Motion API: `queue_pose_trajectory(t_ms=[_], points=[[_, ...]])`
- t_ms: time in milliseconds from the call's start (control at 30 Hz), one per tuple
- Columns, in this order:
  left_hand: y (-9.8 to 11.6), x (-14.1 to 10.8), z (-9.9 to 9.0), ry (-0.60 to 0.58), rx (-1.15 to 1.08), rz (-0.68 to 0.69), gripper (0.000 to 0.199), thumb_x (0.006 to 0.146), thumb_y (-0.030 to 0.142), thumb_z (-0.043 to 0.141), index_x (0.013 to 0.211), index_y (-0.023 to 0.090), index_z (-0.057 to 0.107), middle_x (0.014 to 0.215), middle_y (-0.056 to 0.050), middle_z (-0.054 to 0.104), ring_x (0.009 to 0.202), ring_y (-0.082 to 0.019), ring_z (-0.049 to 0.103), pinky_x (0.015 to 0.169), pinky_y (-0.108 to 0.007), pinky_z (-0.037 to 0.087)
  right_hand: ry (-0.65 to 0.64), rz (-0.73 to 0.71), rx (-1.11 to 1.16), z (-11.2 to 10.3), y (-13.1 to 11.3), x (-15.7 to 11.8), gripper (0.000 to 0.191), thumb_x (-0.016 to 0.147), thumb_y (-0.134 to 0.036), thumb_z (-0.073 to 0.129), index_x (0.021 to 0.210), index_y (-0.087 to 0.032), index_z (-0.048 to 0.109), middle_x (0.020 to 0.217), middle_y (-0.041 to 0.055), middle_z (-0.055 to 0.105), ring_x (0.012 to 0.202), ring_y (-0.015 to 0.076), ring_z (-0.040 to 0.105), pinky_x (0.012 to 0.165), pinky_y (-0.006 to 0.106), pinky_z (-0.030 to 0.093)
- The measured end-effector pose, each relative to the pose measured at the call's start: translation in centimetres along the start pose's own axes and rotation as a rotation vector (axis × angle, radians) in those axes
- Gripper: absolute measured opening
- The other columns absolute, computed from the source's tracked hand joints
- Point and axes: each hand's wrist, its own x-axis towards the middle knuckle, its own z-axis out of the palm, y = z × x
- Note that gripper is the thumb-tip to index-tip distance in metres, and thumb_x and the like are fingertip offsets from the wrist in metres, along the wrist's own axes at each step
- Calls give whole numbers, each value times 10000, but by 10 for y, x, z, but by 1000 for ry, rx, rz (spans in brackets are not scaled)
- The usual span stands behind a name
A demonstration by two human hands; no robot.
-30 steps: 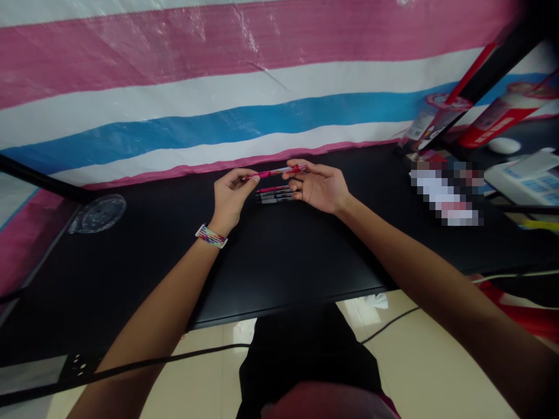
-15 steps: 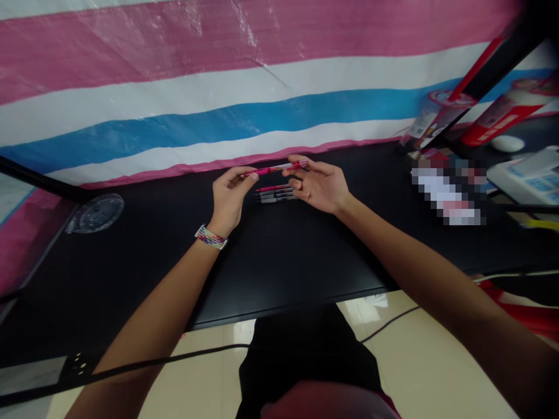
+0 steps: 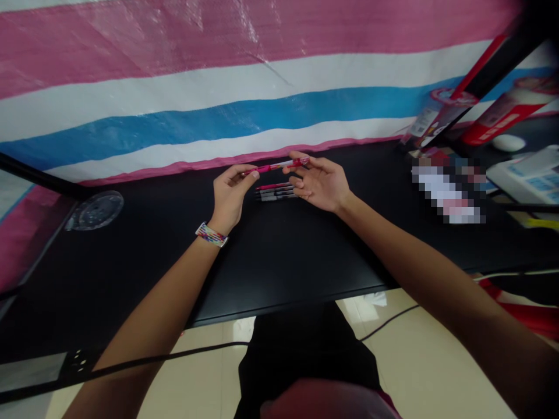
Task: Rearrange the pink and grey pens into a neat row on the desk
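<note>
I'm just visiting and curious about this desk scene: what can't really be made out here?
Head view:
- Pink pen, held at its ends by left hand and right hand: print too small to read.
- Pens on the table: exact count unclear, right ends hidden by the right hand.
- Items on the right: pixelated.
- Red boxes: cut off by the edge.

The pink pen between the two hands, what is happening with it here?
A person holds a slim pink pen level above a black desk, the left hand pinching one end and the right hand the other. Just below it, three more pens lie side by side on the desk.
</note>
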Motion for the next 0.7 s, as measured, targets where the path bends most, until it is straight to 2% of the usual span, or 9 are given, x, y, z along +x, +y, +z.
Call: queue_pose_trajectory(t_ms=[100, 300, 533, 700], points=[[0, 0, 1, 5, -40, -6, 219, 850, 374, 951, 1006, 255, 853, 1057, -46, 843, 1005, -201, 781, 981, -371, 641, -26, 17, 48, -1, 2, 1, 560, 945, -640, 673, 1372, -280, 720, 1227, 92, 792, 781, 193, 658, 548, 292, 452], [0, 0, 2, 9, -80, -16, 221, 822, 367, 973, 978, 257, 861, 1010, -35, 842, 963, -185, 781, 965, -347, 637, -169, 50, 291, -4, 3, 4, 520, 1002, -579, 607, 1442, -307, 667, 1212, 59, 791, 761, 173, 646, 511, 270, 465], [1, 0, 2, 12, -61, -21, 190, 833, 342, 956, 979, 265, 862, 1006, -34, 842, 962, -187, 775, 967, -352, 638, -53, 111, 204, 1, -1, 1, 471, 1020, -562, 590, 1408, -310, 681, 1195, 61, 795, 824, 196, 703, 609, 298, 559], [2, 0, 2, 1, -66, -12, 172, 838, 316, 944, 977, 260, 860, 1011, -35, 842, 968, -185, 776, 973, -351, 637, -49, 61, 173, 2, 0, 1, 477, 1009, -576, 598, 1380, -292, 693, 1155, 66, 799, 895, 217, 739, 704, 329, 616]])
